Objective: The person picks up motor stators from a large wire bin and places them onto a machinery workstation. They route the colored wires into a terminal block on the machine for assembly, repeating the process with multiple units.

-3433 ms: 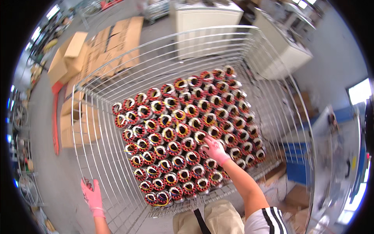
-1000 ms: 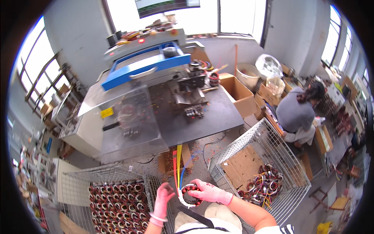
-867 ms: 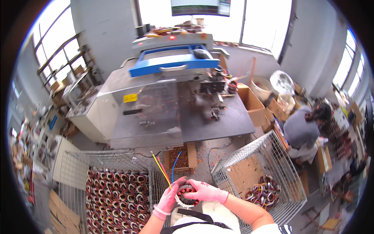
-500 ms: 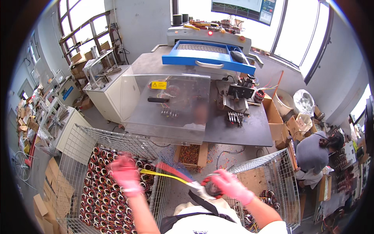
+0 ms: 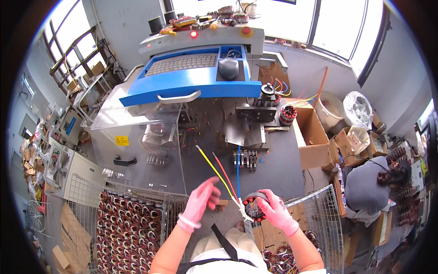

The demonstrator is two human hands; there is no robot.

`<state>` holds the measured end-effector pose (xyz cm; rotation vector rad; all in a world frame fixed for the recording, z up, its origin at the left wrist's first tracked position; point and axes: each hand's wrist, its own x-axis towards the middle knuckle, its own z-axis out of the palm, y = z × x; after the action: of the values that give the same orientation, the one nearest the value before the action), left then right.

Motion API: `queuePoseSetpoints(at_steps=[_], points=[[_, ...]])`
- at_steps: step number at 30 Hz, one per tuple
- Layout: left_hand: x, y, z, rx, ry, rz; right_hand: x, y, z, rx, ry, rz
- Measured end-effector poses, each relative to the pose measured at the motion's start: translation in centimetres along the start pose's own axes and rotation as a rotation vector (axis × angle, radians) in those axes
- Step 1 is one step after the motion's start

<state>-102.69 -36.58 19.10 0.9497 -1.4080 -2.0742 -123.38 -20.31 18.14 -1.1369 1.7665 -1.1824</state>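
Observation:
My right hand (image 5: pixel 277 212) grips a motor stator (image 5: pixel 253 206), a ring with a dark outer rim and red inside. From it a white-wrapped lead bundle (image 5: pixel 243 211) comes out. Three leads fan away toward the bench: a yellow wire (image 5: pixel 214 169), a red wire (image 5: pixel 224 171) and a blue wire (image 5: pixel 238 171). My left hand (image 5: pixel 202 201) is open to the left of the leads, fingers loosely bent and apart from them. Ahead, on the dark bench (image 5: pixel 205 176), stands a fixture with a black block (image 5: pixel 256 113) and a row of small metal clamps (image 5: pixel 246 160).
A clear hinged guard (image 5: pixel 137 155) covers the bench's left part, under a blue keyboard drawer (image 5: pixel 182 89). A wire basket full of stators (image 5: pixel 125 228) stands lower left; another wire basket (image 5: pixel 326 214) is at right. Another stator (image 5: pixel 288 114) sits by a cardboard box (image 5: pixel 314 137). A person (image 5: pixel 367 185) crouches at right.
The view has come closer to the bench. My left hand has moved from over the left basket to beside the leads, which now fan out forward. My right hand still holds the stator.

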Motion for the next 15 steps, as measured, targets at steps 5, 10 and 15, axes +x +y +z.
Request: queuePoseSetpoints(at_steps=[5, 10, 15], points=[[3.6, -0.4, 3.3, 0.018, 0.408, 0.627, 2.3, 0.4, -1.8, -0.111, 0.066, 0.010], [6.6, 1.7, 4.4, 0.100, 0.245, 0.133, 5.0, 0.6, -2.0, -0.157, 0.064, 0.039], [11.7, 2.7, 2.8, 0.103, 0.109, -0.217, 7.0, 0.4, -1.5, -0.339, 0.080, -0.065]])
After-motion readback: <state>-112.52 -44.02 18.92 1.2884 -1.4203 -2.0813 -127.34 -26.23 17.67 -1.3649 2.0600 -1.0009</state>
